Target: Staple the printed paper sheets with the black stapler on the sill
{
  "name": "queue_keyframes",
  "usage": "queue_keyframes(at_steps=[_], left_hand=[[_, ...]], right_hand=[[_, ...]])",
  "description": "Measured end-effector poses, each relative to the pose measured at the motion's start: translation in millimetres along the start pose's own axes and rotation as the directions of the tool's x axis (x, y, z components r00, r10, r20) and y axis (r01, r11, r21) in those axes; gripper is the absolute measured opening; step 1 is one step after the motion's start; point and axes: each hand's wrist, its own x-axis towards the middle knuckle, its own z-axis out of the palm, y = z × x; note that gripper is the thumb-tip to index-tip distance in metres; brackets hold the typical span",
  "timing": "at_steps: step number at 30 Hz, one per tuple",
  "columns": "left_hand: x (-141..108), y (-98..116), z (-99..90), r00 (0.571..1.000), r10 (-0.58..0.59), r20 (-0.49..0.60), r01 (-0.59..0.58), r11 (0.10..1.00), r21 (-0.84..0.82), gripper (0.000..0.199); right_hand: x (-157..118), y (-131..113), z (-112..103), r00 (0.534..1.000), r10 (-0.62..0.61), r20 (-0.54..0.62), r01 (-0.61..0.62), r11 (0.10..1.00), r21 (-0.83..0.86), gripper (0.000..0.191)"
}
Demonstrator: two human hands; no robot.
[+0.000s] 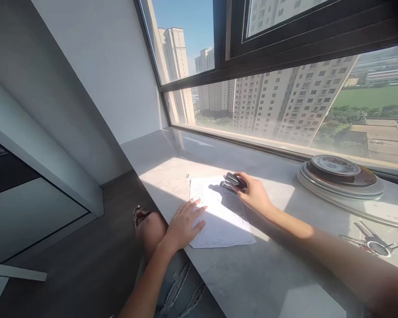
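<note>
Sheets of paper (219, 221) covered in marks lie on the sill, half in sun and half in shadow. My left hand (184, 225) rests flat on their left side, fingers spread. With my right hand (250, 190) I grip a black stapler (232, 180) at the far right corner of the sheets. Its shadow falls across the paper. Whether its jaws are around the paper edge I cannot tell. Just beyond the far left corner lies a small strip (187, 176), perhaps staples.
A stack of plates (341, 190) stands at the right near the window. In front of it is a metal folding stand or rack (378, 245). The window frame (252, 148) bounds the sill (245, 276) at the back. My knee (154, 232) is below the front edge.
</note>
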Motion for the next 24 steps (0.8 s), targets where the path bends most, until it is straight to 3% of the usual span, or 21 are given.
queue_keyframes(at_steps=[4,8,12,16,20,24], left_hand=[[1,-3,3.3,1.000,-0.004,-0.008,0.004,1.000,0.010,0.057],[1,-4,4.7,1.000,0.015,-0.012,-0.015,1.000,0.021,0.057],[1,-5,5.6,1.000,0.022,-0.007,-0.021,0.999,0.034,0.058],[1,-4,4.9,1.000,0.022,-0.011,-0.022,0.999,0.025,0.057],[2,-3,4.9,1.000,0.021,-0.002,-0.021,1.000,0.010,0.058],[2,-5,7.7,0.999,0.022,-0.028,-0.022,1.000,-0.002,0.056]], right_hand=[[23,9,-31,0.985,0.163,0.050,-0.133,0.919,-0.372,0.034],[31,15,-45,0.918,0.289,0.271,-0.115,0.849,-0.516,0.030],[30,9,-51,0.787,0.332,0.521,-0.047,0.873,-0.485,0.016],[28,-5,-61,0.673,0.320,0.667,-0.028,0.911,-0.410,0.016],[26,-12,-70,0.602,0.267,0.753,-0.067,0.956,-0.286,0.016],[24,-16,-74,0.595,0.203,0.778,-0.071,0.977,-0.200,0.030]])
